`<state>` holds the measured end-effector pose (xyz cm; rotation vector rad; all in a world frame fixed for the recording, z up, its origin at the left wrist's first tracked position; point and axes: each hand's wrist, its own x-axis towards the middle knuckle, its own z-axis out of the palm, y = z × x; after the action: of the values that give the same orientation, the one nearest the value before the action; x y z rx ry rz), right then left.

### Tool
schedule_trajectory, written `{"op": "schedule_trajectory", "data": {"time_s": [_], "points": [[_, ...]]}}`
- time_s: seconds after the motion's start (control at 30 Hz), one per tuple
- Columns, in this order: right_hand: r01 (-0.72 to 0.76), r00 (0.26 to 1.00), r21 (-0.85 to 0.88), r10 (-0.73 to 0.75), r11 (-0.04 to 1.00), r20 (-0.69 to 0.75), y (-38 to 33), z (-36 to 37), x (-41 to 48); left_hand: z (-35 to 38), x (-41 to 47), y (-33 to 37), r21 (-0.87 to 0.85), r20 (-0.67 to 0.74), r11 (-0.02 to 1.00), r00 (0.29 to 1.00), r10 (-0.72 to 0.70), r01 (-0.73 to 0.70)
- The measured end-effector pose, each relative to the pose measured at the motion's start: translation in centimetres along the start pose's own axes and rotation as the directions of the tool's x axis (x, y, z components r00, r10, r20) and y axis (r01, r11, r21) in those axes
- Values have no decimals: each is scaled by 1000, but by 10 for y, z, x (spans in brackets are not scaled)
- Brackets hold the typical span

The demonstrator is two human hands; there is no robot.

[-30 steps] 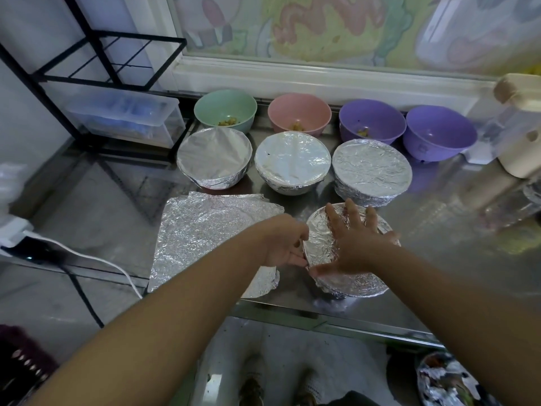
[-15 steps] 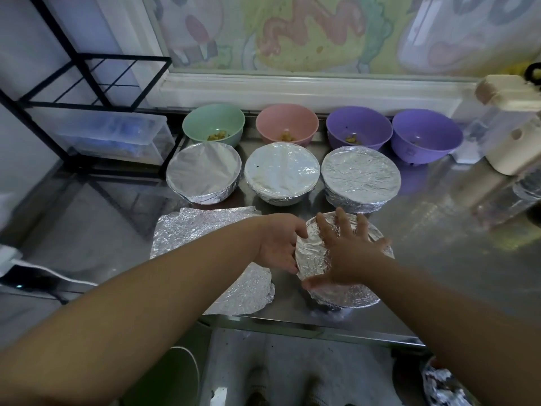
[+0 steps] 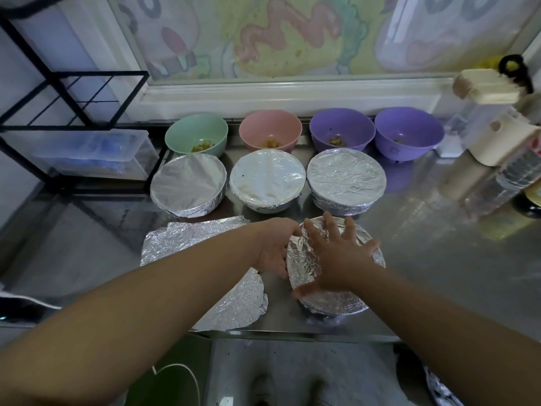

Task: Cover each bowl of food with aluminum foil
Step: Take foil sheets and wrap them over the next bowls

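Observation:
A foil-covered bowl [image 3: 330, 301] stands near the front edge of the steel table. My right hand [image 3: 336, 254] lies flat on its foil top with the fingers spread. My left hand [image 3: 273, 244] cups the bowl's left side, its fingers curled round the foil at the rim. Behind stand three foil-covered bowls [image 3: 188, 189], [image 3: 268, 180], [image 3: 347, 180]. In the back row are open bowls holding a little food: green [image 3: 196, 136], pink [image 3: 270, 130], purple [image 3: 342, 131] and a second purple [image 3: 408, 134]. A loose foil sheet [image 3: 187, 241] lies left of the front bowl, under my left forearm.
A black wire rack [image 3: 73, 98] with a clear plastic box [image 3: 93, 153] stands at the back left. A cream container [image 3: 494, 142] and a plastic bottle [image 3: 503, 183] are at the right. The table's front edge [image 3: 292, 336] runs just below the front bowl.
The camera has tilted up a little. My left hand has shifted from beside the bowl's near-left edge to wrap its left side. My right hand stays flat on top.

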<state>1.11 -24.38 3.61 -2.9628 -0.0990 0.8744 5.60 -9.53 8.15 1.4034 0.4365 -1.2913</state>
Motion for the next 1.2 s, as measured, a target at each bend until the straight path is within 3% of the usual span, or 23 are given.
{"op": "schedule_trajectory", "data": {"time_s": [0.17,0.3,0.43,0.53,0.73,0.83,0.9,1.03,1.2], "points": [[-103,995,80,102,992,14,-8,-1,-1,-14,6,10,-3,-8,999,999,42,-42],[-130,990,179,120,975,69,1,-13,6,-25,14,-4,-200,-110,963,981,160,-180],[2,996,38,-6,999,90,5,-26,11,-21,29,-46,-478,-299,780,910,288,-404],[50,990,-6,-49,999,134,3,-26,12,-8,35,-84,-520,-344,716,882,322,-465],[40,994,-51,-35,998,107,0,-26,6,22,13,-88,-521,-134,726,884,449,-448],[34,997,-55,-30,998,73,-1,-22,4,9,9,-74,-429,-85,791,892,445,-436],[30,998,-63,-26,998,59,-2,-21,3,1,6,-59,-378,-56,837,913,405,-395],[24,999,-74,-20,997,49,-2,-19,4,-9,9,-30,-392,81,903,972,222,-174],[25,999,-75,-23,997,34,-1,-15,7,-7,8,-13,-280,43,951,988,152,-134]]}}
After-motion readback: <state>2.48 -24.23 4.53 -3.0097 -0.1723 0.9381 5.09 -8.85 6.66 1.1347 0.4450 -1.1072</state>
